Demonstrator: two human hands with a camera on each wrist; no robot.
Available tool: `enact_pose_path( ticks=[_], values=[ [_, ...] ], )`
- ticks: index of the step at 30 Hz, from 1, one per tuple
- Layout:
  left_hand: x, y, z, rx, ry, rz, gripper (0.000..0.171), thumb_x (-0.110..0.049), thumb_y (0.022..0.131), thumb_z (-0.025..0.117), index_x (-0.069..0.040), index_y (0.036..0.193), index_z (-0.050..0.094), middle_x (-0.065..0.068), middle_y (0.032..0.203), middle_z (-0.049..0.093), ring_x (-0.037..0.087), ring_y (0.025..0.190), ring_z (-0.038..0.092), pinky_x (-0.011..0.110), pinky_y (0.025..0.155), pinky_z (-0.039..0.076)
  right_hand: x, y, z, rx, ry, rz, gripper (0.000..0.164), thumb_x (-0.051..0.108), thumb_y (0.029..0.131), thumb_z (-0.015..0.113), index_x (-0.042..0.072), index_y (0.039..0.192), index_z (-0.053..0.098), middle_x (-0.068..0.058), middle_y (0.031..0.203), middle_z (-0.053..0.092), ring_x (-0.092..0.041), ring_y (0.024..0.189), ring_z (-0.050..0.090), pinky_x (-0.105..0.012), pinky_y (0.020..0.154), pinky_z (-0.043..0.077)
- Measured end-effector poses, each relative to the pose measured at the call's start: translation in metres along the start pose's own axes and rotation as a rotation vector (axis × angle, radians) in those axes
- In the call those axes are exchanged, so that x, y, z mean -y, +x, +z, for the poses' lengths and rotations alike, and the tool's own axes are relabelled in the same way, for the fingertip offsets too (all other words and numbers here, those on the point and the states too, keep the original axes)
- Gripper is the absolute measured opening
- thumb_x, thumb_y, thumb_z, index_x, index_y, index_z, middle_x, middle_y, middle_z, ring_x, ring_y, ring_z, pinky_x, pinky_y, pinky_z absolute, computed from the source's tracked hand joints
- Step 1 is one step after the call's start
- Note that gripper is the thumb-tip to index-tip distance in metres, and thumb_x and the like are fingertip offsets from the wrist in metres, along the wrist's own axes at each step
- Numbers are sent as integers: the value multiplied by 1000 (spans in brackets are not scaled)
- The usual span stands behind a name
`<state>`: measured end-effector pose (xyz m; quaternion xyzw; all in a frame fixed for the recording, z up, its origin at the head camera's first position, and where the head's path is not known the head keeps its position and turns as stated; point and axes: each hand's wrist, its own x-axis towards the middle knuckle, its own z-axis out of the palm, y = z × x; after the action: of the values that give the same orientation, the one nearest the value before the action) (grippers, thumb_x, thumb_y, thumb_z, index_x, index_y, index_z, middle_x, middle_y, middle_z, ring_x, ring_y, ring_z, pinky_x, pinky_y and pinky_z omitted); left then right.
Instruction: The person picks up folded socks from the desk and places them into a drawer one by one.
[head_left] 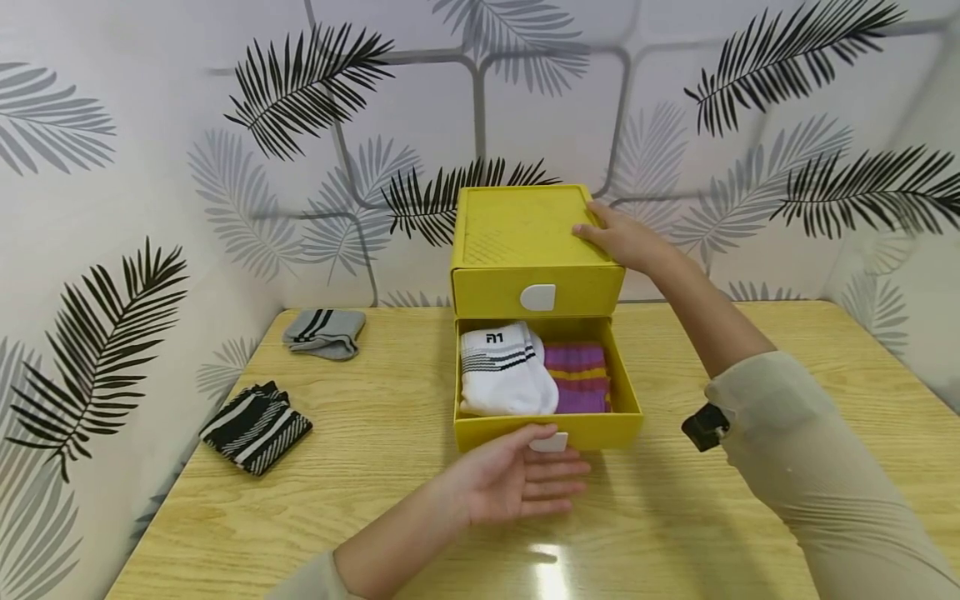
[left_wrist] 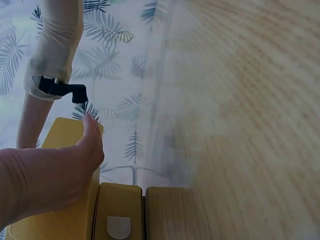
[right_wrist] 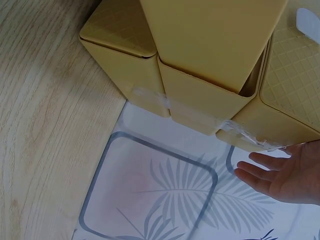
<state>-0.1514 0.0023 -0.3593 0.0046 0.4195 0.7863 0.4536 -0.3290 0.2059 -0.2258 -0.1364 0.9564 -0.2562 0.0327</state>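
A yellow drawer box (head_left: 525,221) stands on the table, with one drawer (head_left: 615,432) pulled out below the top one. Folded white socks (head_left: 506,379) with dark stripes lie in the drawer's left part. Purple socks (head_left: 577,392) with yellow bands fill its right part. My left hand (head_left: 517,479) is at the drawer's front, palm turned up and fingers extended, the thumb beside the white pull tab (head_left: 549,442). My right hand (head_left: 626,240) rests on the box's upper right edge. In the right wrist view its fingers (right_wrist: 260,172) look fairly straight beside the box.
Folded grey socks (head_left: 322,329) with black stripes lie at the table's back left. Nearer sits a black-and-white patterned pair of socks (head_left: 255,427). A leaf-patterned wall covering (head_left: 420,108) rises behind the table (head_left: 360,417). Clear tape (right_wrist: 245,132) runs along the box.
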Motion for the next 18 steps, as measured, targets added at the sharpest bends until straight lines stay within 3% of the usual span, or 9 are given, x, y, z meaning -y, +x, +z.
enact_pose_path(
  ticks=[18],
  values=[
    [-27,18,-6,-30,-5,0,64,-41,75,52,4,119,39,16,111,48,29,101,44,38,81,36,0,0,0,-1,18,-8,65,42,86,31,7,133,3,-17,133,10,-30,119,8,-43,94,7]
  ],
)
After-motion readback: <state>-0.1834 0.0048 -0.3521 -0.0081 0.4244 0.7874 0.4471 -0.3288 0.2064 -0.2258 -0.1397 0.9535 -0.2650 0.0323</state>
